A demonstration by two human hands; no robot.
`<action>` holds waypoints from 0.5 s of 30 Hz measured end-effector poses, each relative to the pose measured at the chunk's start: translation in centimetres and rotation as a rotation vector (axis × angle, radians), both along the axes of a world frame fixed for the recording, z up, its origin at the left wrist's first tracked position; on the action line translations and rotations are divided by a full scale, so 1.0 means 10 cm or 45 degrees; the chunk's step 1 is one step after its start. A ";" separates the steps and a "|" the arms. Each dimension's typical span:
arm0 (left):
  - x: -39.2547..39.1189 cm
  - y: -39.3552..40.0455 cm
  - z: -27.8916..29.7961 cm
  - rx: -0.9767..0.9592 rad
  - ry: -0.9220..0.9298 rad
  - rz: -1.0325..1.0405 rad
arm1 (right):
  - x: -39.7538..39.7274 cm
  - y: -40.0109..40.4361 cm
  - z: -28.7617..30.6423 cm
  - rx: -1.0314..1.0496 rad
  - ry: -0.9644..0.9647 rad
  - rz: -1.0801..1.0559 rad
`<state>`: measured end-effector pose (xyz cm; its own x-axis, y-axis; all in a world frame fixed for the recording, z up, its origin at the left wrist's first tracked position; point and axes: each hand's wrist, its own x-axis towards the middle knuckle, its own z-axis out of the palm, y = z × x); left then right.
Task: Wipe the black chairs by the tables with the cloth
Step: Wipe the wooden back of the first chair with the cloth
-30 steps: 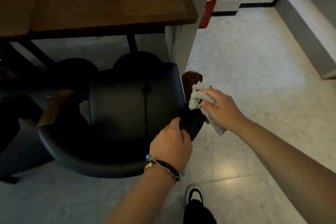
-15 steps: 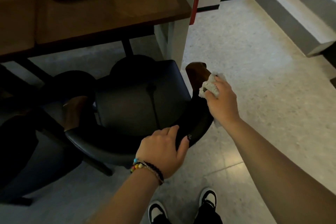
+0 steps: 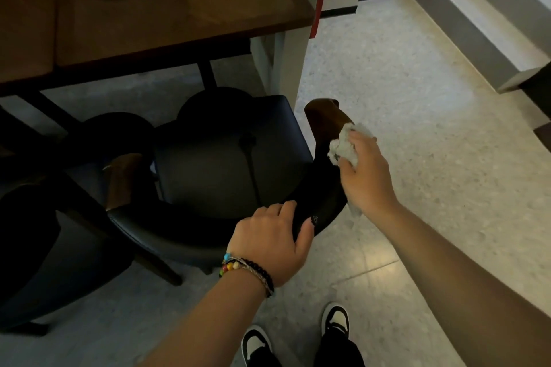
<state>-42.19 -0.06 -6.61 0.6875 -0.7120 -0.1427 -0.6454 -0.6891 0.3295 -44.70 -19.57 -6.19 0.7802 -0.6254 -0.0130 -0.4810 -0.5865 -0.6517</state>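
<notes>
Head view, cloth (image 3: 346,147) on chair (image 3: 220,170) armrest edge

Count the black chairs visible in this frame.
2: one chair under both hands at the table corner, another chair at lower left, partly cut off. More may be hidden under the table.

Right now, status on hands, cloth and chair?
Left hand grips black chair backrest. Right hand presses cloth on its right arm, by the wooden armrest tip. Nothing in the way.
</notes>
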 end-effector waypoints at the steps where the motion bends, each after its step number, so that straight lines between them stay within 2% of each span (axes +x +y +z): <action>1: -0.01 0.00 -0.01 -0.006 -0.007 -0.002 | -0.10 0.04 -0.01 -0.012 0.000 0.043; 3: 0.00 -0.01 -0.03 -0.027 -0.027 -0.003 | -0.15 -0.04 -0.02 -0.013 -0.009 0.074; 7: -0.02 0.00 -0.04 -0.041 -0.104 0.014 | 0.13 -0.27 0.00 0.068 0.041 -0.040; 10: -0.02 0.01 -0.01 -0.071 -0.104 0.053 | 0.17 -0.18 0.01 0.000 0.008 0.045; 15: 0.01 0.12 0.06 -0.388 0.175 0.289 | -0.38 0.19 0.01 -0.034 0.026 0.324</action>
